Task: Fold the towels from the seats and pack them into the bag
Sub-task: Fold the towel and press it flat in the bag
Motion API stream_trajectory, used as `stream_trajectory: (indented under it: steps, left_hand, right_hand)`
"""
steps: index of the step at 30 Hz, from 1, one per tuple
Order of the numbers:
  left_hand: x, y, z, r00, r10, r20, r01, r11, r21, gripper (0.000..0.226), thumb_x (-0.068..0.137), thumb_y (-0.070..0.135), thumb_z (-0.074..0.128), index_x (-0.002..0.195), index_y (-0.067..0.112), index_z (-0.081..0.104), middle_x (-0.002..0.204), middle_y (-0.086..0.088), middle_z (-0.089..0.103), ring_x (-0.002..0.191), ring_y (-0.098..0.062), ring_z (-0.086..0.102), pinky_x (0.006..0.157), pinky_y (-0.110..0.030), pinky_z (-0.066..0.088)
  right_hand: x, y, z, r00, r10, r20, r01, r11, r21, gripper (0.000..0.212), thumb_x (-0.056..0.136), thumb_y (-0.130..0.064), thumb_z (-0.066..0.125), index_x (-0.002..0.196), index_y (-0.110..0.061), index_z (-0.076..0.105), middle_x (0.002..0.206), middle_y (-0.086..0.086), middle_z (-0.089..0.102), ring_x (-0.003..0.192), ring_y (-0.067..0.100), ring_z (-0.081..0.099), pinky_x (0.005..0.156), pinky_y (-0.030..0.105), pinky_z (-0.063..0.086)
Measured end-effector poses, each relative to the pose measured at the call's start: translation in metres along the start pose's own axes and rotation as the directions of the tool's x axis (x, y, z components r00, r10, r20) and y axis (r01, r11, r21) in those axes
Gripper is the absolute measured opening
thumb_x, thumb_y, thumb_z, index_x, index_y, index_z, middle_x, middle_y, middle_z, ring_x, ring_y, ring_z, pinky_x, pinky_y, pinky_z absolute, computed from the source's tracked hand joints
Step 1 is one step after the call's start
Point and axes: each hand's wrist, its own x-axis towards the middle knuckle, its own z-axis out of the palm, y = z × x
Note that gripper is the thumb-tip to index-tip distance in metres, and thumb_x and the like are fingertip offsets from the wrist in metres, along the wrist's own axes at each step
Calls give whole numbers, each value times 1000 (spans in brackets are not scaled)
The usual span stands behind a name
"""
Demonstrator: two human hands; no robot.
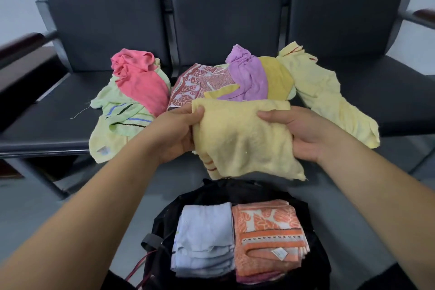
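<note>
Towels (pixel 219 77) lie heaped across the row of dark padded seats (pixel 226 30), which fill the whole view in front of the person. On the left seat a pink towel (pixel 143 85) sits crumpled on top of a pale green striped towel (pixel 120 113). On the middle seat there's a red patterned towel (pixel 200 82), with a purple towel (pixel 249 77) and a mustard towel (pixel 277 80) bunched over it. A long pale yellow towel (pixel 329 101) runs off to the right, its end hanging over the seat's front edge.

Down on the floor, nearest the person, the black bag (pixel 164 223) gapes open. A folded light blue towel (pixel 204 238) and a folded orange patterned towel (pixel 266 235) lie side by side inside it.

Between heap and bag, up in the air, is the folded yellow towel (pixel 244 139). The left hand (pixel 174 134) grips its left edge, thumb on top, and the right hand (pixel 299 134) grips the right edge the same way. It hides the near edge of the heap behind it.
</note>
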Motion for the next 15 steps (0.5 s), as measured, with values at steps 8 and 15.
stream_trajectory:
  steps: [8,15]
  left_hand:
    - [1,-7,13,998,-54,30,53,998,13,54,74,5,75,125,1,61,107,-16,72,90,-25,74,74,-36,62]
    - [14,-25,11,982,176,-66,-120,858,499,14,77,29,70,90,26,76,76,-13,62,68,-29,60,79,-51,55]
  right_hand:
    - [-1,0,-8,960,-109,-256,63,981,-183,16,81,-3,79,94,3,71,95,19,76,76,24,76,70,36,63]
    - [-9,2,-24,991,-125,-43,114,975,-192,58,71,-9,82,125,-11,63,128,16,67,107,21,70,90,36,59]
